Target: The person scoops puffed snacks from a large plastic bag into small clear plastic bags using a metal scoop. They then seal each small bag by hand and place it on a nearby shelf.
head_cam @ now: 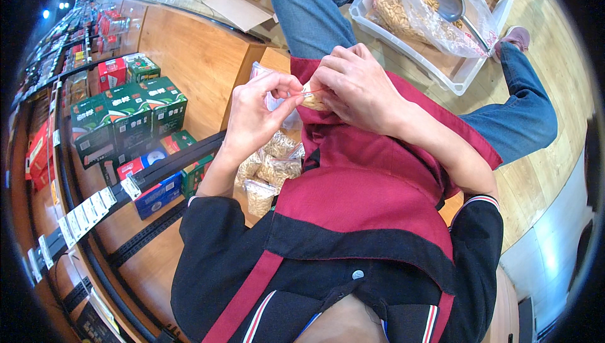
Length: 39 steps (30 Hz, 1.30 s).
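Note:
Above the lap, my left hand (262, 106) pinches one end of the red-edged top of a small clear zip bag (313, 100) between thumb and fingertips. The other side of that bag is in the grip of my right hand (354, 87), whose fingers hide part of it. Pale, elongated pieces, perhaps nuts or seeds, show inside. Behind my left hand lie flat clear plastic bags (289, 115). Several filled zip bags (279, 165) are heaped on a wooden surface below my left wrist.
A white plastic tub (411, 57) beyond my knees holds a large open bag of pale pieces (394, 7) and a metal scoop (449, 5). An open cardboard box (241, 7) lies at the top. Shelves with green boxes (130, 111) and a black rail (160, 168) stand at left.

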Each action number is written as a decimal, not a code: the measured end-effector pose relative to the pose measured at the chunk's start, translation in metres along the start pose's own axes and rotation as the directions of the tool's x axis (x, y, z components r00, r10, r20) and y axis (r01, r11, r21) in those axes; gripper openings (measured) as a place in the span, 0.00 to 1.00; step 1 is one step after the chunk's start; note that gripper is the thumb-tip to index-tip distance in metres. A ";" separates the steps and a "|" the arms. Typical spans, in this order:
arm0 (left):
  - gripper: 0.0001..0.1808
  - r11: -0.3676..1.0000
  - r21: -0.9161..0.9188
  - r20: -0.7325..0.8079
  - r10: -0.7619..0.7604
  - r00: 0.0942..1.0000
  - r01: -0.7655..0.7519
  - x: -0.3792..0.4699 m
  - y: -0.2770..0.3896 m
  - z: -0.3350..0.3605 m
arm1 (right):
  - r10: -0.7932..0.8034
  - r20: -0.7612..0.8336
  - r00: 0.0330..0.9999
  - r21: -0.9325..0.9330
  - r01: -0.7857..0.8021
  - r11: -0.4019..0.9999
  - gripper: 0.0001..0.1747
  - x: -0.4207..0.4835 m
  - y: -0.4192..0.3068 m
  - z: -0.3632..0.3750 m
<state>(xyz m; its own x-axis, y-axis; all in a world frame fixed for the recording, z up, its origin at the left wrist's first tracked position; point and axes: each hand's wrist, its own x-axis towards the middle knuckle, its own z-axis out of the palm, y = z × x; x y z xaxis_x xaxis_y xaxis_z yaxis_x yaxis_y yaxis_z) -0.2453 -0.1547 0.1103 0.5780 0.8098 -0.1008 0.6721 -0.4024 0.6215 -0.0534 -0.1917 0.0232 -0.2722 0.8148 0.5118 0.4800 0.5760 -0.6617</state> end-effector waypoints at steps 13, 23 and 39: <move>0.05 0.995 0.099 0.017 -0.023 1.000 0.021 -0.003 -0.005 -0.003 | 0.051 0.029 0.998 -0.020 -0.050 0.999 0.09 0.001 0.000 -0.002; 0.04 0.989 0.150 0.068 -0.001 0.998 -0.009 -0.003 -0.004 -0.005 | 0.014 0.029 0.999 -0.047 -0.013 0.999 0.10 0.001 -0.002 0.002; 0.05 0.955 0.270 -0.014 0.131 0.991 -0.122 -0.007 -0.003 0.000 | 0.001 0.085 0.996 0.062 -0.007 0.998 0.08 0.012 0.007 0.000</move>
<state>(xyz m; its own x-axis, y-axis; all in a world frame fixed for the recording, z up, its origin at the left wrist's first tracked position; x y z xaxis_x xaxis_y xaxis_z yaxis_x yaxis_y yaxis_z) -0.2515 -0.1589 0.1092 0.6541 0.7564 -0.0076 0.6965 -0.5983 0.3961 -0.0536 -0.1780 0.0249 -0.3415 0.8182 0.4626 0.4289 0.5736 -0.6979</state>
